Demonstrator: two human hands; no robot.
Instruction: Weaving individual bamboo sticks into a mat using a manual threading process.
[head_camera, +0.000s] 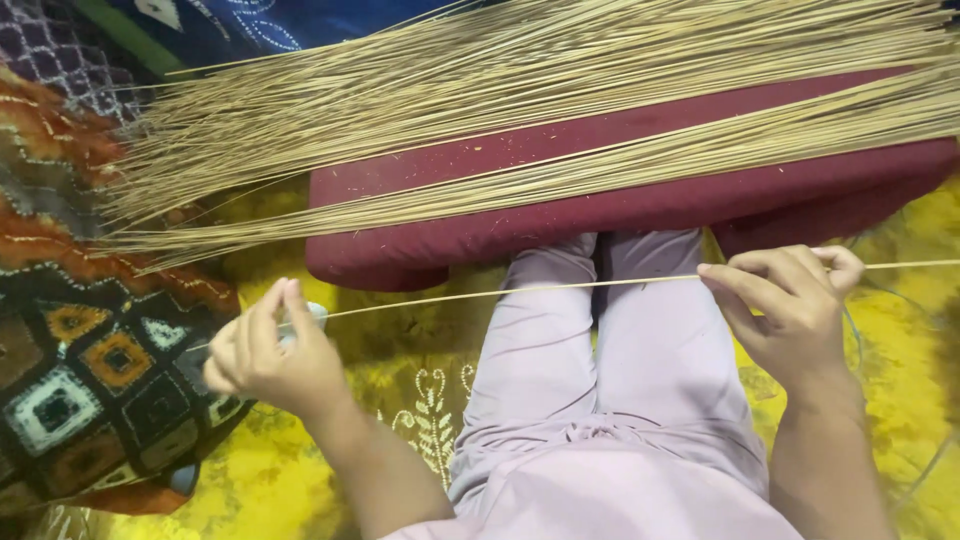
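My left hand (268, 352) pinches one end of a single thin tan stick (520, 289), with a small pale object (312, 314) showing between its fingers. My right hand (790, 300) grips the same stick farther right, and the stick runs on past it to the right edge. The stick stretches level across my lap, above my legs in pale lilac trousers (600, 370). A large spread of similar thin sticks (520, 100) lies fanned over a maroon cushion (640, 205) just beyond my knees.
A yellow patterned cloth (400, 330) covers the floor under me. A patchwork fabric in orange, black and white (90, 360) lies at the left. Blue and purple printed cloth (230, 25) shows at the top left. A thin cord (860, 340) curves at the right.
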